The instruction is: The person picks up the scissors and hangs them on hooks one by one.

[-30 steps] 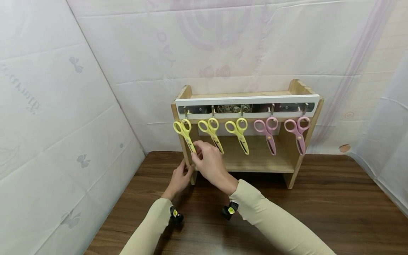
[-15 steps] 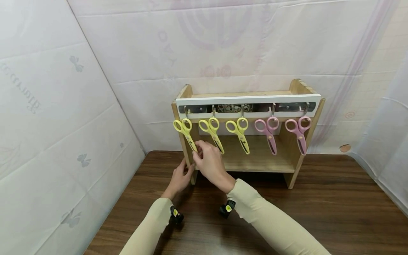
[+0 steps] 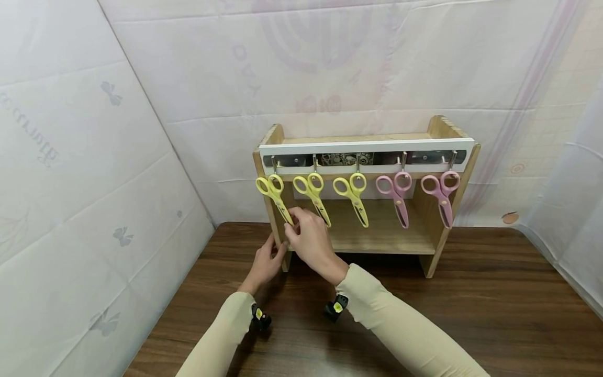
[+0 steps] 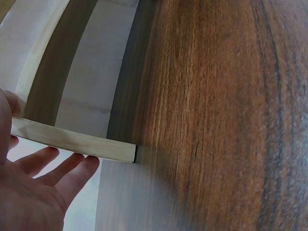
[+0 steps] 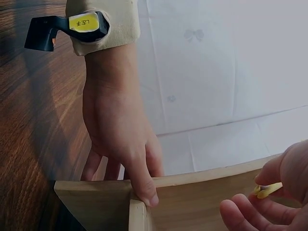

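Note:
My left hand grips the left side panel of a small wooden shelf near its foot. The right wrist view shows the thumb at the front corner of the shelf board, while the fingers lie along the panel's outer face. With my right hand I pinch the blade tip of the leftmost yellow scissors, which hang by one handle loop from a hook. In the right wrist view, only the yellow tip shows between my right fingers.
Two more yellow scissors and two pink scissors hang along the white hook rail. The shelf stands on a dark wood table, with white printed sheeting behind and left.
The tip of the leftmost scissors has shifted slightly right with my right hand, whose wrist has moved a little left. My left hand keeps its place on the panel.

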Demonstrator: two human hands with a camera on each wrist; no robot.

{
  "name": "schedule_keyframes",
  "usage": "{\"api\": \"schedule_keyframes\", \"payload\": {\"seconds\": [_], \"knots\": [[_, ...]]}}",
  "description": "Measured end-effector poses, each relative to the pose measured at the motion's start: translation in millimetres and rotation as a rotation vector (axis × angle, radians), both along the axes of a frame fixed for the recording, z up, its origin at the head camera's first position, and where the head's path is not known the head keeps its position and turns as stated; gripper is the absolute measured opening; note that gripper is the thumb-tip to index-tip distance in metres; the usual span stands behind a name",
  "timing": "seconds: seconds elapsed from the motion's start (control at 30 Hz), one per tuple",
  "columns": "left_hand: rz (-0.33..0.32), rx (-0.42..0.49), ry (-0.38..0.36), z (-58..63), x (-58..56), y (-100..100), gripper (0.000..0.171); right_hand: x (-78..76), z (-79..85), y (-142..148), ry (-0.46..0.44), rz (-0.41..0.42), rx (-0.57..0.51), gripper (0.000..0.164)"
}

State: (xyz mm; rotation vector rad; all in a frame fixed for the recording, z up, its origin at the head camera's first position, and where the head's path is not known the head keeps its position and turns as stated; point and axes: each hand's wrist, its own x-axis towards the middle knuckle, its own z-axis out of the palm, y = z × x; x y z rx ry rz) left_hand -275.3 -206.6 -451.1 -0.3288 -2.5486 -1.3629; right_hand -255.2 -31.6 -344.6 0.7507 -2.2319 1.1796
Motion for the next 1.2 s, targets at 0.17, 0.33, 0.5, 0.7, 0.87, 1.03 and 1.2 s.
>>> {"api": "schedule_keyframes", "payload": {"seconds": [0.17,0.33,0.5,0.7,0.87,1.03,1.2], "knots": [[0.001,0.002,-0.004,-0.4,-0.6,0.3,0.048,0.0,0.0,0.5,0.001,-0.010,0.021,0.021],[-0.010,-0.004,0.012,-0.5,0.1,-0.1,0.048,2.0,-1.6,1.9,0.003,-0.020,0.054,0.033],[-0.018,-0.005,0.013,-0.9,0.3,0.1,0.045,8.7,-2.4,6.2,0.005,-0.037,0.091,0.054],[-0.028,0.007,-0.016,-0.7,-0.2,0.0,0.048,21.0,-0.8,13.9,0.022,-0.057,0.129,0.066],[-0.043,0.016,-0.020,-1.1,-1.3,-0.1,0.052,33.1,1.3,23.8,0.021,-0.049,0.158,0.067],[-0.046,0.016,-0.011,-1.4,-1.6,-1.1,0.051,45.6,2.1,36.5,0.021,-0.030,0.193,0.064],[-0.046,0.003,-0.009,-2.1,-0.4,-4.7,0.055,52.8,-1.0,50.1,0.087,-0.036,0.257,0.060]]}}
